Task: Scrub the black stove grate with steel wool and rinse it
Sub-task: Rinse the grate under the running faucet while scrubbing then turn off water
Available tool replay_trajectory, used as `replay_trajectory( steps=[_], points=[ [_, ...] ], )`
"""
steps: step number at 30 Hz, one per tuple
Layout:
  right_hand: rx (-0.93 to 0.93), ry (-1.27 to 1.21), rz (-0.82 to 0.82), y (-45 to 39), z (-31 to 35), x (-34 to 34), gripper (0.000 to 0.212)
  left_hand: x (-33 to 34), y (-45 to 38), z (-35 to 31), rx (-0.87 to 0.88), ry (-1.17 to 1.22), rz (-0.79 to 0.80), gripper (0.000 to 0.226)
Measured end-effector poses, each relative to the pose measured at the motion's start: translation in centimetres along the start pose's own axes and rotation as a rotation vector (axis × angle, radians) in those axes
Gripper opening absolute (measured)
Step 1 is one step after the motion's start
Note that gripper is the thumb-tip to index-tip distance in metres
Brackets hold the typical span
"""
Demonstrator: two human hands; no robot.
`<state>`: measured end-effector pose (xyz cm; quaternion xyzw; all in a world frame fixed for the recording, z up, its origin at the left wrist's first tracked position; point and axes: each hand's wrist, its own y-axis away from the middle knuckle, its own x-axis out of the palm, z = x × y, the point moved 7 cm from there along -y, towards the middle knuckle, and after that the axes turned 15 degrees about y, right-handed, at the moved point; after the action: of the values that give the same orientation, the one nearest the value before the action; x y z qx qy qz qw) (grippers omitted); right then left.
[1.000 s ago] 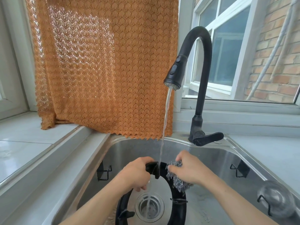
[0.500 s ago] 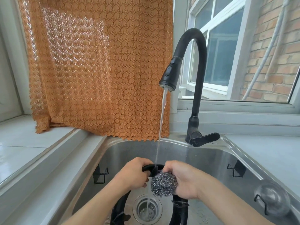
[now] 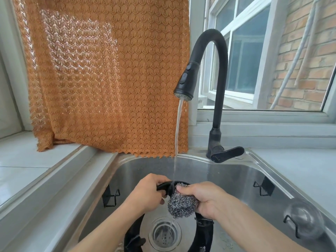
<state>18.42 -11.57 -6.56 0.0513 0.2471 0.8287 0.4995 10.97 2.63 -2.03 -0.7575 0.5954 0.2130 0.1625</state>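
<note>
upright, wet black stove grate [image 3: 205,231], ring-shaped, under running water

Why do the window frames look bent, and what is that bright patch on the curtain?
Head view: wide-angle lens bows the window frame near the edges; daylight through the weave lights the orange curtain; the steel sink shows soft glare; all stays sharp.

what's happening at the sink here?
A person is cleaning a black stove grate over a steel sink. The left hand grips the top of the ring-shaped grate, holding it upright above the drain. The right hand holds a wad of steel wool pressed against the grate's upper edge. The black faucet is running, and its stream lands right where grate and wool meet.
</note>
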Motion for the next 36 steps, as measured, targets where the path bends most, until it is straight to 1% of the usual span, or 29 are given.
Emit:
replay_trajectory(
  steps=[3,6,10,14,17,18,21,23,25,26,29,31,32,34,36],
  points=[
    [-0.018,0.010,0.055,0.6,0.5,0.3,0.021,-0.3,0.0,0.2,-0.007,-0.016,-0.023,0.035],
    [-0.098,0.015,0.063,1.4,1.9,-0.2,0.021,-0.7,-0.1,0.6,-0.034,-0.053,-0.057,0.035],
    [-0.243,0.233,-0.077,2.0,3.7,-2.2,0.020,-1.0,-0.2,1.1,-0.071,-0.053,-0.082,0.038],
    [-0.278,0.464,-0.183,2.9,4.4,-4.1,0.016,-1.4,-0.7,1.7,-0.079,-0.029,-0.098,0.040],
    [-0.317,0.525,-0.242,3.1,5.0,-5.2,0.007,-1.3,-0.7,1.7,-0.073,0.016,-0.102,0.036],
    [-0.320,0.534,-0.256,3.0,5.0,-5.4,0.007,-1.2,-0.7,1.6,-0.068,0.029,-0.102,0.035],
    [-0.326,0.581,-0.298,2.8,5.1,-6.0,0.022,-0.6,-0.8,1.2,-0.036,0.054,-0.075,0.036],
    [-0.332,0.593,-0.332,2.9,5.4,-6.4,0.015,-0.3,-0.9,1.0,-0.021,0.068,-0.045,0.038],
    [-0.349,0.583,-0.352,2.9,5.6,-6.9,0.027,-0.1,-0.9,0.8,0.004,0.083,-0.020,0.038],
    [-0.351,0.586,-0.355,3.0,5.7,-7.0,0.030,0.1,-0.9,0.6,0.019,0.090,-0.006,0.037],
    [-0.385,0.622,-0.323,3.6,6.2,-6.7,0.019,0.5,-0.8,0.3,0.058,0.102,0.029,0.033],
    [-0.438,0.654,-0.288,3.7,6.4,-6.2,0.025,0.5,-0.9,0.3,0.065,0.106,0.040,0.033],
    [-0.465,0.666,-0.286,3.8,6.5,-6.0,0.021,0.5,-0.9,0.3,0.068,0.105,0.041,0.033],
    [-0.556,0.696,-0.298,4.4,7.1,-5.3,0.010,0.6,-1.0,0.4,0.066,0.098,0.034,0.032],
    [-0.662,0.780,-0.308,5.0,7.7,-4.3,0.016,0.6,-1.2,0.5,0.065,0.093,0.023,0.030]
  ],
)
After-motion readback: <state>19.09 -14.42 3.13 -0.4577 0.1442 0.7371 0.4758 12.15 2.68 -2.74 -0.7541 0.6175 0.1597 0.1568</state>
